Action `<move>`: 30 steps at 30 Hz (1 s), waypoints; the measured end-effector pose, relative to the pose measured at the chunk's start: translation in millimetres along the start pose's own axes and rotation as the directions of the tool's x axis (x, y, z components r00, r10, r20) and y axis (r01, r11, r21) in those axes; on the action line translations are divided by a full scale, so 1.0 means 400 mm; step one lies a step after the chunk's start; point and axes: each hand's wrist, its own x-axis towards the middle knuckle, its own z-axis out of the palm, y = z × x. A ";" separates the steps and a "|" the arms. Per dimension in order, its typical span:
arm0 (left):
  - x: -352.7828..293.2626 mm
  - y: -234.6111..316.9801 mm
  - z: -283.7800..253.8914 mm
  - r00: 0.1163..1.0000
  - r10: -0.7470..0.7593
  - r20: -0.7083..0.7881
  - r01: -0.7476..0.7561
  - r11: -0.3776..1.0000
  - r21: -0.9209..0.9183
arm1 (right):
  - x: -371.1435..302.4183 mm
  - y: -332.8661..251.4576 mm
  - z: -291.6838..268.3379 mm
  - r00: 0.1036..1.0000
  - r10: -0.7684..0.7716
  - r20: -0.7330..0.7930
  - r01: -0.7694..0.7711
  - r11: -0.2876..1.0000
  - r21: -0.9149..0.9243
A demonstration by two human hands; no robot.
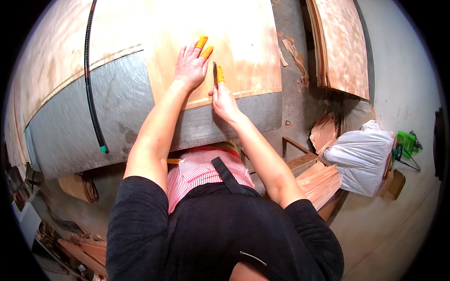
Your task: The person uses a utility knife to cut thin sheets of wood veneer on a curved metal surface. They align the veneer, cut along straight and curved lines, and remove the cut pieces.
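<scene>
A thin sheet of light wood veneer lies on a grey metal worktable. My left hand rests flat on the sheet, fingers spread, with orange rubber covers on two fingertips. Just to its right, my right hand grips a small knife, its blade touching the veneer near the sheet's front edge. An orange cover sits on the right forefinger, which presses along the knife.
A black hose with a green tip lies across the table at left. More veneer sheets are stacked at the right, with scraps beside them. A white plastic bag and cut veneer pieces sit on the floor at right.
</scene>
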 end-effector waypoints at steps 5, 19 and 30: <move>-0.006 -0.005 -0.008 0.994 0.093 0.059 -0.092 0.995 -0.025 | 0.008 -0.035 0.035 0.971 0.235 0.037 -0.224 0.954 -0.200; 0.002 0.007 -0.023 0.979 0.076 0.189 -0.080 0.997 0.016 | -0.336 0.030 0.022 0.928 0.286 0.240 -0.232 0.946 -0.228; 0.000 0.008 -0.032 0.981 0.076 0.180 -0.079 0.997 0.010 | -0.186 0.110 -0.214 0.971 -0.064 0.232 0.096 0.987 -0.128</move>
